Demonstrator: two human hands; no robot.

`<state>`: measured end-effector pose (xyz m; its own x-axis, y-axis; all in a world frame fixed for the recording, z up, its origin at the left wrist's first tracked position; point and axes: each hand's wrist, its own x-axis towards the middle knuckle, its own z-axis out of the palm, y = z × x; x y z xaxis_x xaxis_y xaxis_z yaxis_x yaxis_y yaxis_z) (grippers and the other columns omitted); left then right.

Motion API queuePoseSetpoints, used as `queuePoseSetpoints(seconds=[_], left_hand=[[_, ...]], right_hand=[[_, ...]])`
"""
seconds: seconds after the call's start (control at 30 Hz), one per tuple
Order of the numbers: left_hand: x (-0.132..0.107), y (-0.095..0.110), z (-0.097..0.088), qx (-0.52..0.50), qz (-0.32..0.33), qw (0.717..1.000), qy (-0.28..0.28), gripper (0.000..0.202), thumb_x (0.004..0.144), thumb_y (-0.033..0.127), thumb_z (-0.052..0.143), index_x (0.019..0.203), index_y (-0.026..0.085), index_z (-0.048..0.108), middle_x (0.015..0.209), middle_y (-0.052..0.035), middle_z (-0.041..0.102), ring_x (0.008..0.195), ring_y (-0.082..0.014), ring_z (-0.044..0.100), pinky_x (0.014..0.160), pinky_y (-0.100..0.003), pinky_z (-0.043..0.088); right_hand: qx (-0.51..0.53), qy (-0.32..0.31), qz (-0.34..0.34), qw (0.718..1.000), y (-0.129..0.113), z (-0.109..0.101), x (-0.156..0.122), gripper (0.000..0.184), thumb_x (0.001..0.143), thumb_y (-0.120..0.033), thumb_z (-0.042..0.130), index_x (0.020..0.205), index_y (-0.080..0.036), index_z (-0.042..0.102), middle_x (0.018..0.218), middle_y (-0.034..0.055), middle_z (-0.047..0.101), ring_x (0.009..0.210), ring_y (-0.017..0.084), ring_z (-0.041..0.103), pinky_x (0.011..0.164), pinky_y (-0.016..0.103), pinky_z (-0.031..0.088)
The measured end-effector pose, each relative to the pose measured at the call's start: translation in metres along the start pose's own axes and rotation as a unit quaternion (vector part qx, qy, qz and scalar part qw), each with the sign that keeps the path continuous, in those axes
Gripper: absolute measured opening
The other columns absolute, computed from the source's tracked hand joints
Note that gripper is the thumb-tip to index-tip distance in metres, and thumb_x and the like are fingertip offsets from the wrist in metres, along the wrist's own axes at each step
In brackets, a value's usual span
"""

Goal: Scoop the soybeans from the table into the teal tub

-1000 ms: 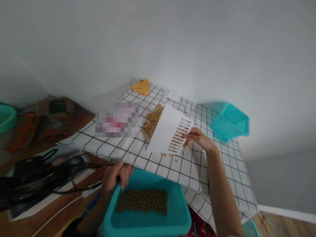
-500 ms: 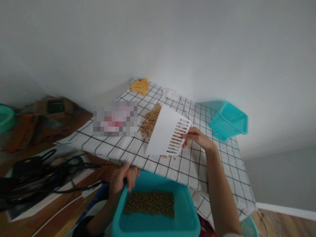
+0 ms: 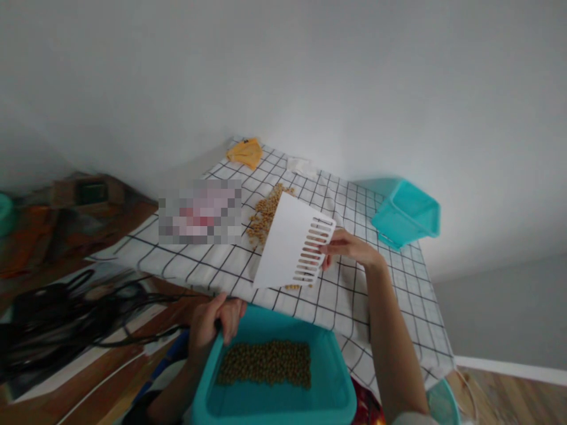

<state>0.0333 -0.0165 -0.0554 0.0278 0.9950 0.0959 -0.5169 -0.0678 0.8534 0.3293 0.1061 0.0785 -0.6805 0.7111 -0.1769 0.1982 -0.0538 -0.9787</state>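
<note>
My right hand (image 3: 343,248) pinches a flat white plastic sheet with a row of slots (image 3: 286,242) by its slotted edge. The sheet tilts over the table, with a pile of soybeans (image 3: 263,215) along its far left side. A few soybeans (image 3: 292,287) show by its lower edge. My left hand (image 3: 224,316) is closed around the upper left rim of a teal plastic bin (image 3: 274,404). The bin is below the table's front edge and has many beans (image 3: 266,363) spread across its floor.
A checked cloth (image 3: 354,289) covers the table. On it lie a yellow cloth-like item (image 3: 245,153), a white crumpled piece (image 3: 302,167) and a blurred-out item (image 3: 199,212). A second teal bin (image 3: 407,215) stands tilted at the right. Black cables (image 3: 88,313) lie at lower left.
The white slotted sheet has come a little nearer to the front edge, moved by my right hand. My left hand keeps its hold on the bin rim. The view has shifted slightly.
</note>
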Motion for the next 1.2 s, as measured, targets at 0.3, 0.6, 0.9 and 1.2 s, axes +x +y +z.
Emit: queuePoseSetpoints(seconds=[0.3,0.6,0.9,1.2], left_hand=[[0.002,-0.001,0.000,0.019,0.001,1.000,-0.008,0.075,0.103,0.034,0.040,0.029,0.024,0.047,0.026,0.0009,0.042,0.030,-0.0133,0.036,0.060,-0.038,0.039],[-0.002,0.042,-0.011,0.037,-0.008,0.998,-0.053,0.073,0.106,0.036,0.039,0.038,0.025,0.064,0.033,-0.0003,0.051,0.037,-0.0157,0.043,0.065,-0.041,0.037],[0.015,0.049,-0.016,0.067,0.036,0.995,-0.060,0.079,0.108,0.036,0.034,0.033,0.026,0.056,0.026,-0.0003,0.045,0.029,-0.0144,0.038,0.056,-0.043,0.034],[0.015,0.058,-0.032,0.079,0.009,0.997,-0.013,0.079,0.107,0.041,0.039,0.032,0.028,0.059,0.028,-0.0001,0.046,0.032,-0.0153,0.039,0.062,-0.044,0.035]], right_hand=[[0.019,0.012,-0.011,1.000,0.002,-0.002,-0.004,0.021,0.081,-0.037,0.082,0.086,-0.017,0.078,0.073,0.0016,0.077,0.057,0.013,0.072,0.057,0.023,0.061],[-0.010,0.109,-0.039,0.993,0.001,0.002,0.002,0.027,0.082,-0.042,0.080,0.077,-0.016,0.077,0.065,0.0026,0.075,0.056,0.013,0.070,0.056,0.023,0.059],[-0.016,0.219,-0.020,0.975,0.006,-0.002,0.008,0.029,0.079,-0.044,0.079,0.076,-0.016,0.076,0.069,0.0048,0.076,0.055,0.015,0.068,0.057,0.027,0.058],[0.014,0.357,-0.062,0.932,0.004,-0.011,-0.002,0.014,0.073,-0.032,0.078,0.072,-0.019,0.075,0.065,0.0035,0.074,0.052,0.015,0.065,0.051,0.026,0.053]])
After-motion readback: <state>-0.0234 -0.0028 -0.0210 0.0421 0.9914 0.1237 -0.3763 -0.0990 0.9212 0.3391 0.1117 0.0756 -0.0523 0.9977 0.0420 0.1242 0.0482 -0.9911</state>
